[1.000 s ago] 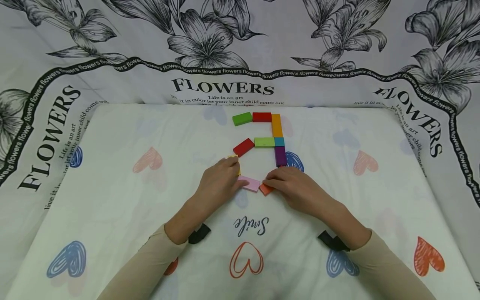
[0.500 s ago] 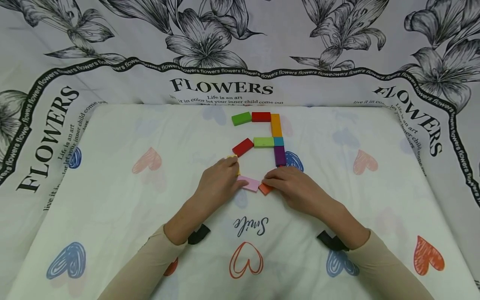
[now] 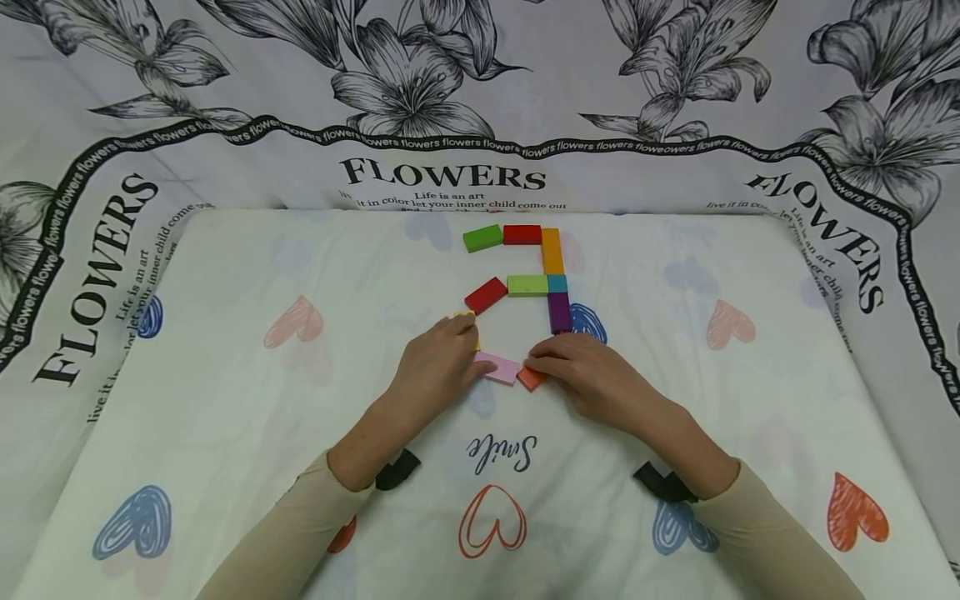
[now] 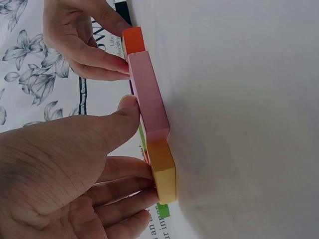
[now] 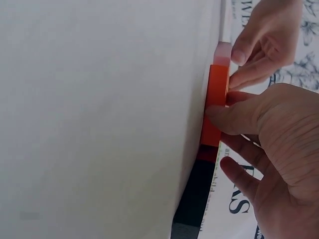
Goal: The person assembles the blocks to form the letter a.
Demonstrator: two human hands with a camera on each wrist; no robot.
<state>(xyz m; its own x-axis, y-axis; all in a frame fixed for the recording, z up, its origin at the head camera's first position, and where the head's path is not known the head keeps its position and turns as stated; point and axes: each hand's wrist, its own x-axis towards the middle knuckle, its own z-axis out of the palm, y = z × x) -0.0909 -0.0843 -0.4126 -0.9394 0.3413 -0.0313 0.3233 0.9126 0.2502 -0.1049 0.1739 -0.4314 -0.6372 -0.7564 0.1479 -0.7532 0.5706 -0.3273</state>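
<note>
Small coloured blocks form a bent, connected line in the head view. My left hand (image 3: 437, 362) lies over the yellow block (image 4: 163, 169), its fingers touching that block's side. Its thumb rests against the pink block (image 3: 500, 369). Across from it, my right hand (image 3: 600, 379) pinches the orange block (image 5: 215, 102), thumb on one face and a fingertip behind. The orange block's end meets the pink block. A sliver of red (image 5: 207, 153) shows between the orange block and a dark block (image 5: 194, 194) in the right wrist view; the right hand mostly hides it from above.
Beyond my hands lie a red block (image 3: 486, 296), a light green block (image 3: 528, 286), a teal block (image 3: 557, 284), a purple block (image 3: 560, 312), an amber block (image 3: 552, 251), another red block (image 3: 522, 235) and a green block (image 3: 483, 238). A printed white cloth (image 3: 225, 417) covers the surface.
</note>
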